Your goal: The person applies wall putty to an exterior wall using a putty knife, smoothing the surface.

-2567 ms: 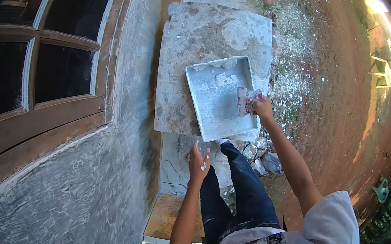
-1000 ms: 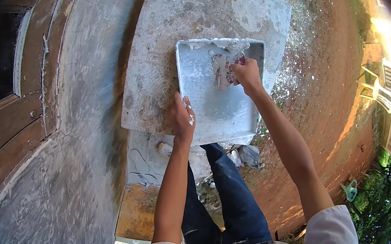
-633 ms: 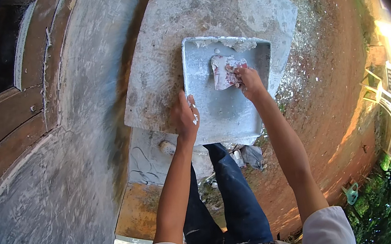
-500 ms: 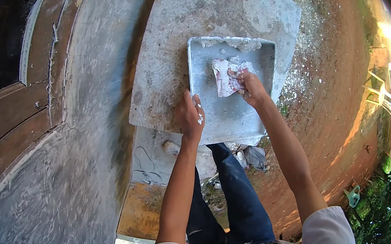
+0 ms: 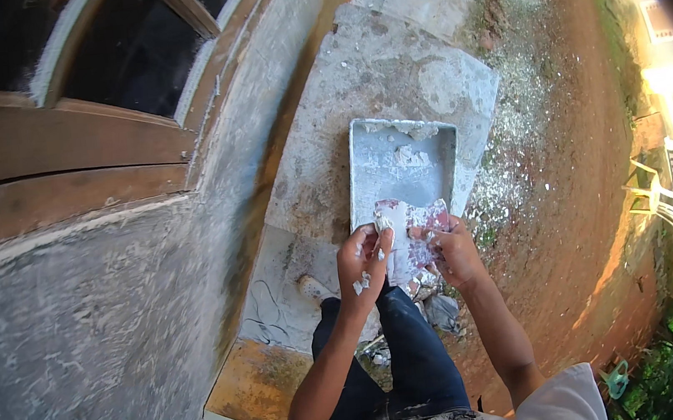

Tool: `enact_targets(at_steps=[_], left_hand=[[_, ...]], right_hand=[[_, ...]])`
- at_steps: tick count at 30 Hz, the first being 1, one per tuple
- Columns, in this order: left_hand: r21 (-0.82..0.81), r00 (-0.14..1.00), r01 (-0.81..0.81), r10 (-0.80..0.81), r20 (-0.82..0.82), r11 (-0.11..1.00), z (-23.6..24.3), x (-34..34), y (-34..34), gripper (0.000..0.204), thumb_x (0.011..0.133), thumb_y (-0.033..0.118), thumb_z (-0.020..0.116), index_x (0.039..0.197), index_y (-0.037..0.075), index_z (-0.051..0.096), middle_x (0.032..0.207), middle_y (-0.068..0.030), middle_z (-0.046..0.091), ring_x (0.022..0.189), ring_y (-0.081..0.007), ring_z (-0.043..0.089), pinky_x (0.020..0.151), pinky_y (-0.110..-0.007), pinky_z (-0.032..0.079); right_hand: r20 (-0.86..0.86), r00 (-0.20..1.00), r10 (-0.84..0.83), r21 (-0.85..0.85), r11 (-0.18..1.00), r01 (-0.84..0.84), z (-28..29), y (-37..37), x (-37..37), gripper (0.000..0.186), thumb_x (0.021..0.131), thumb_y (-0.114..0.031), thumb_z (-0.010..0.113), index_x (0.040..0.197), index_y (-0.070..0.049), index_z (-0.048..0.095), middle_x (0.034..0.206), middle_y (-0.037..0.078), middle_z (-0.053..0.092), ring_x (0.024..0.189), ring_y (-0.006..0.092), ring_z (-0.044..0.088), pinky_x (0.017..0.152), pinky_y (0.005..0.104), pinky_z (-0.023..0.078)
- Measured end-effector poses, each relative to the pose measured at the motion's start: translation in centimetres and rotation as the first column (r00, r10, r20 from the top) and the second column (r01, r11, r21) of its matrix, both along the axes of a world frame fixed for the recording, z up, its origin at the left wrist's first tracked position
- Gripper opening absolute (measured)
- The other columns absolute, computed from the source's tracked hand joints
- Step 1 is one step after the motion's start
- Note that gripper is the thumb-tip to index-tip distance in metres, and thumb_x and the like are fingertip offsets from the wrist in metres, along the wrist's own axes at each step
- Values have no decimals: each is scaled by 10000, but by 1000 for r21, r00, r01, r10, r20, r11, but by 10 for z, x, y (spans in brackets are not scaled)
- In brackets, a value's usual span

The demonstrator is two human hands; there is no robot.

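A flat reddish spreader (image 5: 417,229), smeared thickly with white paste, is held up between my two hands. My right hand (image 5: 457,256) grips its right side, thumb across the face. My left hand (image 5: 363,270), flecked with white paste, is closed at its left edge, thumb against the coated face. Just beyond them a square grey tray (image 5: 400,177) with raised sides lies on the concrete slab. White paste (image 5: 411,157) sits in a lump inside the tray, with more stuck along its far wall. The near part of the tray is hidden behind the spreader and my hands.
A rough grey wall (image 5: 107,322) with a wooden window frame (image 5: 60,151) runs along the left. The concrete slab (image 5: 321,153) has a drop at its wall side. White specks cover the reddish dirt (image 5: 582,222) to the right. A pale chair (image 5: 654,194) stands farther off.
My left hand has let go of the tray's left rim and come to the spreader. My right hand has lifted the spreader out of the tray and drawn it nearer me.
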State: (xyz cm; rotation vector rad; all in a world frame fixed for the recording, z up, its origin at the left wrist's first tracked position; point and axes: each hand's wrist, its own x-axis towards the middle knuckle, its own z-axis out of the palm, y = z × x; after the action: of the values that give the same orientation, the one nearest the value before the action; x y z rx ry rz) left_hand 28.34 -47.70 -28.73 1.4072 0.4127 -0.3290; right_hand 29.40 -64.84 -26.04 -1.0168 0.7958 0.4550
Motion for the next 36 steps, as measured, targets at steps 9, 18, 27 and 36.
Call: enact_targets(at_steps=[9,18,27,36], left_hand=[[29,964,-244,239,117,969,131,-46,44,228,1004,192,720,920,-12,659,760,43,619,695,-10,487,585,-224,384],[58,908,-389,371,196,919,200,-79,86,232,990,195,739,915,-15,675,759,29,628,688,-19,497,589,-225,402],[90,867,-407,354,351,909,258,-98,131,289,975,196,760,1118,-51,713,902,-18,729,808,-51,630,693,-232,494],[174,777,-601,519,356,780,292,-170,234,332,1088,260,574,1327,42,649,1090,-63,726,821,-112,671,589,-231,427]], right_hand=[[210,964,162,43,984,-174,108,54,-27,136,842,64,740,964,4,739,903,65,759,744,131,691,693,297,539],[366,889,274,76,944,-322,181,101,-35,125,882,58,687,985,10,740,902,69,760,776,137,709,684,318,561],[369,883,290,210,899,-383,226,145,-40,188,899,24,605,1051,21,715,975,114,754,846,225,750,669,402,631],[387,860,332,505,704,-500,275,212,-53,486,923,-116,466,1387,12,535,1274,181,674,1093,341,726,847,545,650]])
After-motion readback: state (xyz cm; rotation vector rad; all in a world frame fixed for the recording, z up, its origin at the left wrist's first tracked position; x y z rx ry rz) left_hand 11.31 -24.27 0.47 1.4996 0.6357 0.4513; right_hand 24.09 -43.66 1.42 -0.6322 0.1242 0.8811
